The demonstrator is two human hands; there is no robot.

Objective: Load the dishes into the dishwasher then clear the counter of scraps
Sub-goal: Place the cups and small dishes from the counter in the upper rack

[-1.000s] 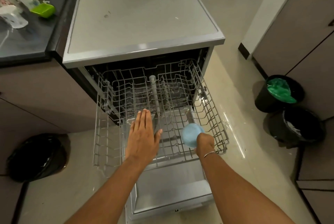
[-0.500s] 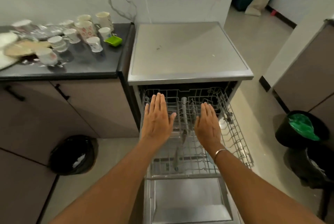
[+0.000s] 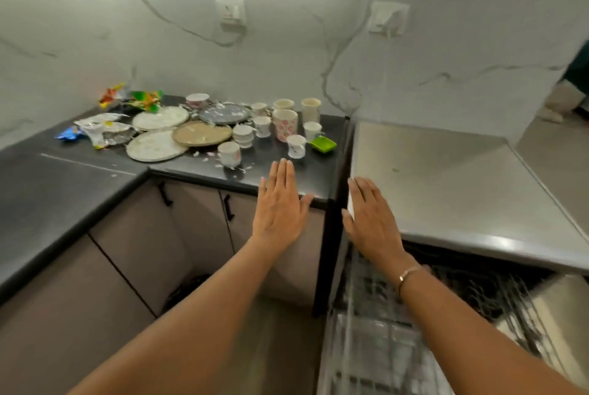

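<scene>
Now, fetching step: your left hand (image 3: 279, 209) and right hand (image 3: 371, 222) spread, empty; take cup (image 3: 230, 154) at eleven o'clock on desk (image 3: 312, 171).

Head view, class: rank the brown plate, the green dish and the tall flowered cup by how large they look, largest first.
1. Brown plate, clearly the widest.
2. Tall flowered cup.
3. Green dish, though it looks close to the cup in size, and it sits slightly nearer the camera, so that order is unsure.
</scene>
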